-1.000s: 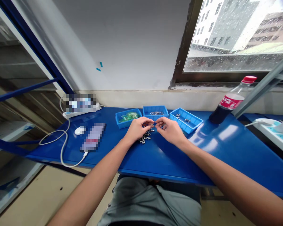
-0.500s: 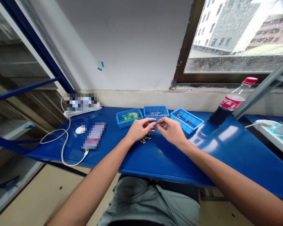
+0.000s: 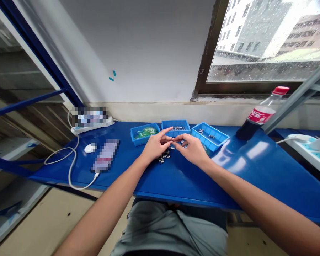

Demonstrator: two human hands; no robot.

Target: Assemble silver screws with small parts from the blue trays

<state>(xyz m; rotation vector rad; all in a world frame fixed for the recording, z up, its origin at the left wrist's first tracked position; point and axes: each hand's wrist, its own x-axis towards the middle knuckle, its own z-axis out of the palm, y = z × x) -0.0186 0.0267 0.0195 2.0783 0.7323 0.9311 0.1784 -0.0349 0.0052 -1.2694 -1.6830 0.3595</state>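
Observation:
My left hand [image 3: 156, 145] and my right hand [image 3: 190, 147] meet at the fingertips above the blue table [image 3: 176, 181]. Each one pinches at a small dark piece between them, too small to make out; my left index finger points up and away. Under and beside my left hand lies a pile of metal screws [image 3: 162, 157]. Behind the hands stand three blue trays: the left tray [image 3: 138, 142] with green bagged items [image 3: 146, 132], the middle tray [image 3: 176, 122] with long metal screws, and the right tray [image 3: 218, 142] with a few small metal parts.
A cola bottle [image 3: 257, 115] stands at the back right, near a grey metal bar and a white power strip [image 3: 306, 149]. On the left lie a phone [image 3: 106, 155] with a white cable [image 3: 70, 170], a white round object [image 3: 90, 148] and another power strip [image 3: 93, 125].
My left index finger has lifted away from the fingertips of my right hand. Both hands' pinching fingertips have shifted slightly left and down. The camera view has moved a little.

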